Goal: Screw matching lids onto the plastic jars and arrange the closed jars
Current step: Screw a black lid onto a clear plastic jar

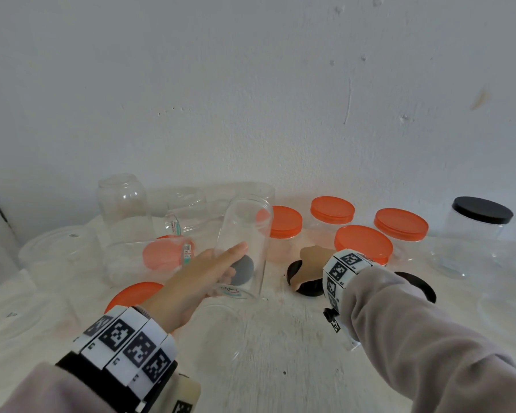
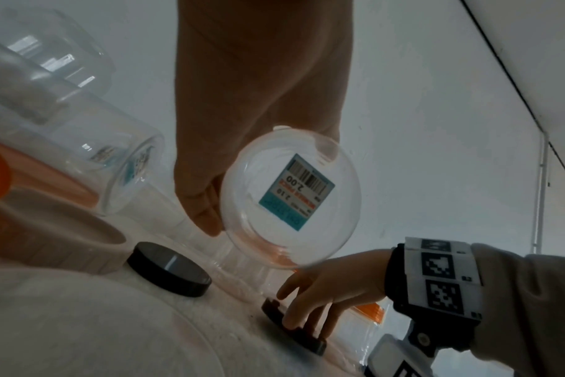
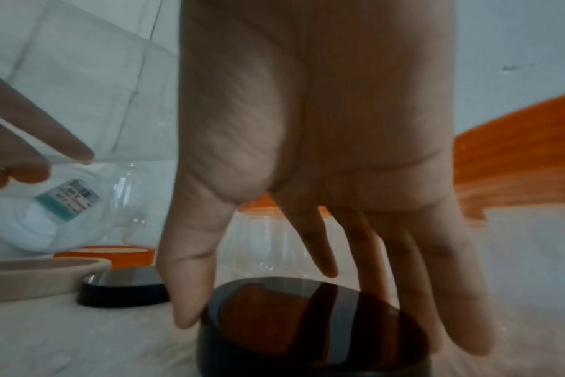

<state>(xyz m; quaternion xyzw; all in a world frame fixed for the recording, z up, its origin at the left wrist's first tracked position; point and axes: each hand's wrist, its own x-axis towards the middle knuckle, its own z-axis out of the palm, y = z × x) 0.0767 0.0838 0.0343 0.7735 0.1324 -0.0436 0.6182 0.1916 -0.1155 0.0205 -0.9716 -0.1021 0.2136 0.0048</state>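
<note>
— What's in your left hand [image 1: 191,281]?

— A clear jar [image 1: 242,248] with no lid. My fingers are wrapped round its lower part and I hold it tilted, lifted off the table [image 1: 280,353]. From my left wrist I see its bottom, with a teal price sticker [image 2: 296,191] and barcode stuck there.

— And your right hand [image 3: 323,178]?

— It reaches down onto a black lid [image 3: 310,329] lying flat on the table. My thumb sits at the lid's near left edge, my fingers [image 3: 449,293] spread over its top and far side. They touch it but are only lightly bent, so I can't tell whether I truly grip it; the lid rests on the table.

— Anything else near that hand?

— A second black lid [image 3: 123,290] lies just to its left, beneath the jar I hold. A third black lid [image 1: 420,286] shows behind my right sleeve.

— Beyond your hands?

— Four jars closed with orange lids [image 1: 364,242] stand past my right hand, toward the wall. Further right stands a clear jar with a black lid [image 1: 480,213] on it. Past my left hand several open clear jars [image 1: 122,210] are crowded together, one lying on its side with an orange lid [image 1: 161,256] on it. A loose orange lid [image 1: 134,293] lies under my left wrist.
</note>
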